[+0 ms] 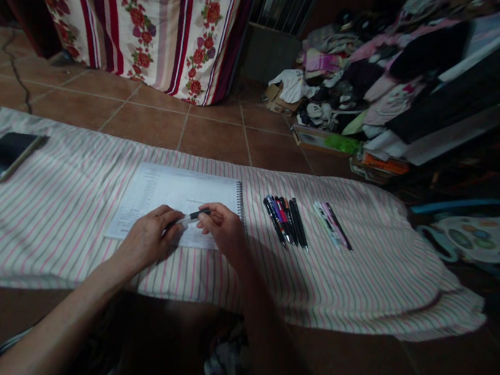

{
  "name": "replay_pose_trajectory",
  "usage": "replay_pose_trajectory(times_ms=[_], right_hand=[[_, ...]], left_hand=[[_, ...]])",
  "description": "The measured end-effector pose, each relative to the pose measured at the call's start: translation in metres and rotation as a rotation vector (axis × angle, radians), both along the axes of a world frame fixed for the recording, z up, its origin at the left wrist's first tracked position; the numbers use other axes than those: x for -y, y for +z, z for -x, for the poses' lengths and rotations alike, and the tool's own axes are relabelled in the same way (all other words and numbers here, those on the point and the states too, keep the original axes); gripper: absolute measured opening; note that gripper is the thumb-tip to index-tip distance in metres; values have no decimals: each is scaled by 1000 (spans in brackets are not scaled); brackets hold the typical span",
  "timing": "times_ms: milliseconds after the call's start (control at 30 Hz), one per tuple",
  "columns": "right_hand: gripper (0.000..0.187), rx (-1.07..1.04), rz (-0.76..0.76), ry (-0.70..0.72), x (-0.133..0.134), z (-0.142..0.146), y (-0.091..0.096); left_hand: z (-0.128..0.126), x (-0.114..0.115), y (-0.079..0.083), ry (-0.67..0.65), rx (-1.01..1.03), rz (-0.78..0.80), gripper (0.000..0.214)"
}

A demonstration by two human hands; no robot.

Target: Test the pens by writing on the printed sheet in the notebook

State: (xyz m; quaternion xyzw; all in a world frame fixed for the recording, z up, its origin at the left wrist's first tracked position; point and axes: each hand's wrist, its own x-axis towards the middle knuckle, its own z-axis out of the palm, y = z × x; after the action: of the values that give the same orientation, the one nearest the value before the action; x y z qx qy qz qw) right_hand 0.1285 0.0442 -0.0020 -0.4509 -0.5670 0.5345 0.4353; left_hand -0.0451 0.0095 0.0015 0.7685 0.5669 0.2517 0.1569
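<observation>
A pen with a clear barrel and dark ends is held between both hands, just above a spiral-bound notebook. My left hand grips its left end, while my right hand pinches the dark right end. Printed text and lines show on the notebook's page, and its coil runs down the right side. Right of the notebook lies a bunch of several pens, mostly black, with a few coloured ones. Farther right is a smaller group of pale and pink pens or pencils.
A striped cloth covers the low surface. At its left lies a phone, screen up. Beyond are a tiled floor, a floral curtain and a heap of clothes. A patterned item stands at the right.
</observation>
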Motion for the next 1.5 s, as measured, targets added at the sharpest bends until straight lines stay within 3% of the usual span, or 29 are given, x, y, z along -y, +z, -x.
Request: replay_pose_trajectory(times_ms=[267, 500, 700, 867, 1000, 1167, 1500], right_hand=[[17, -62, 92, -29, 1, 7, 2], [17, -119, 58, -7, 2, 6, 0], [50, -276, 210, -81, 2, 7, 0], [29, -140, 185, -122, 3, 8, 3], [22, -171, 114, -106, 2, 8, 0], [33, -260, 115, -125, 0, 5, -1], [33, -235, 124, -293, -4, -2, 5]], left_hand=[[-13, 0, 4, 28, -46, 3, 27], [-20, 1, 8, 30, -39, 26, 30], [-20, 0, 6, 106, 37, 31, 32], [-23, 0, 4, 98, 64, 10, 31], [-25, 0, 6, 85, 62, 19, 31], [-26, -1, 8, 103, 77, 54, 30], [-24, 1, 11, 113, 21, 117, 34]])
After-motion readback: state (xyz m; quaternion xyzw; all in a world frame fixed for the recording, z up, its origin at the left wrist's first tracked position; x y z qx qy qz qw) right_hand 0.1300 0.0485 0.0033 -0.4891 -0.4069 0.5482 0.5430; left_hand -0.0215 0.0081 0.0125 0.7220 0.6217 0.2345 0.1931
